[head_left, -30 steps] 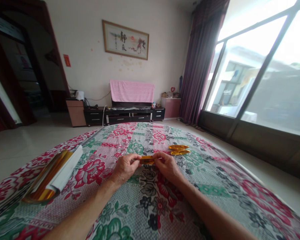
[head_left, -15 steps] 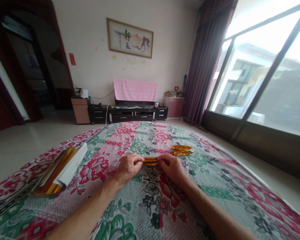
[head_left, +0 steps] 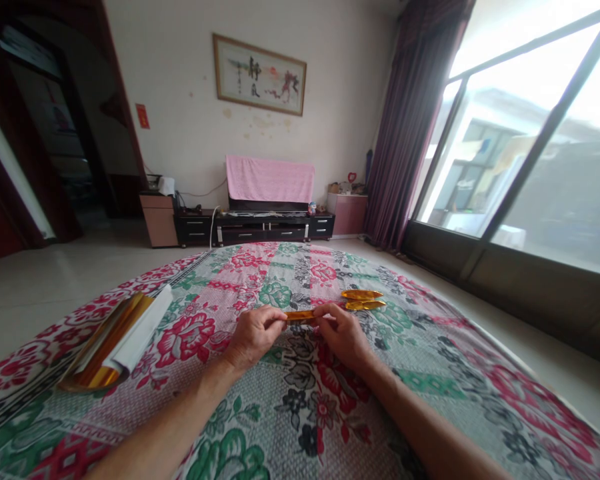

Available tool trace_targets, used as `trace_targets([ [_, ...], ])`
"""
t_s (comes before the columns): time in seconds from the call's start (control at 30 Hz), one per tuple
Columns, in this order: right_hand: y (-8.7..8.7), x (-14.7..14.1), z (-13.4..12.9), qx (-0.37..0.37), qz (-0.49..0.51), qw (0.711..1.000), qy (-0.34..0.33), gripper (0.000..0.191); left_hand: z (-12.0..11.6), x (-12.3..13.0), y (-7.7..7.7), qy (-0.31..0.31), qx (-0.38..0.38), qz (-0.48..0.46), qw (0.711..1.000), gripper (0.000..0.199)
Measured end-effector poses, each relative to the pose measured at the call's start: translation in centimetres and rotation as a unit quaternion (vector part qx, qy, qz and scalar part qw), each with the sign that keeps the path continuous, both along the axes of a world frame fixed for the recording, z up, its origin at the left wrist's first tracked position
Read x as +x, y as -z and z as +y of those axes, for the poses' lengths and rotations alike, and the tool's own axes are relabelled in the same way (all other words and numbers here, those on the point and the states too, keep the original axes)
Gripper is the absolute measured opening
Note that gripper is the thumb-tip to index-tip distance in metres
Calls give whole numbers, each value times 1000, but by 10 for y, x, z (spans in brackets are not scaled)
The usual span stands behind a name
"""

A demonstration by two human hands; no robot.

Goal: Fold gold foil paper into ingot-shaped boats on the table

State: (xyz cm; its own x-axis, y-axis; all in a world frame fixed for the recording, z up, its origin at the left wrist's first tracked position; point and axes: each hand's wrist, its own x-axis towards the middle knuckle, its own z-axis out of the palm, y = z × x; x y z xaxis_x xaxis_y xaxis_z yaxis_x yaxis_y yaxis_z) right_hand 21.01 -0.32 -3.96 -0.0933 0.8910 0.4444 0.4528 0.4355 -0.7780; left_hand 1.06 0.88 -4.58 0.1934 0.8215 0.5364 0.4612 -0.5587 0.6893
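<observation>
A narrow strip of folded gold foil paper [head_left: 300, 315] stretches between my two hands, just above the patterned cloth. My left hand [head_left: 260, 331] pinches its left end between thumb and fingers. At the right end, my right hand [head_left: 344, 331] is closed on the same strip. Both ends of the strip are hidden under the fingertips. Two folded gold paper pieces, boat-shaped with pointed ends, lie past my right hand: a farther one [head_left: 362, 294] and a nearer one [head_left: 365, 305].
A stack of gold and white paper sheets [head_left: 117, 343] lies on the left of the flowered tablecloth [head_left: 230, 400]. Beyond the round table stand a low black cabinet [head_left: 265, 230] and a pink cloth [head_left: 270, 179] over a screen. A window [head_left: 530, 147] is at right.
The gold paper strip looks narrower and flatter; the flap that hung below it no longer shows. Both hands keep their pinch and have barely moved. The view has shifted slightly.
</observation>
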Motion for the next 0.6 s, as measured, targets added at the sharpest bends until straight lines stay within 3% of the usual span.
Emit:
trace_targets([
  [0.33,6,-2,2,-21,88,995,-38,15,3,2,9,31,-65,-39,997,17],
  [0.5,7,-1,3,-9,80,995,-57,11,2,2,8,45,-55,-22,997,18],
  [0.6,10,-1,6,9,80,995,-61,8,1,3,6,45,-5,1,999,17],
])
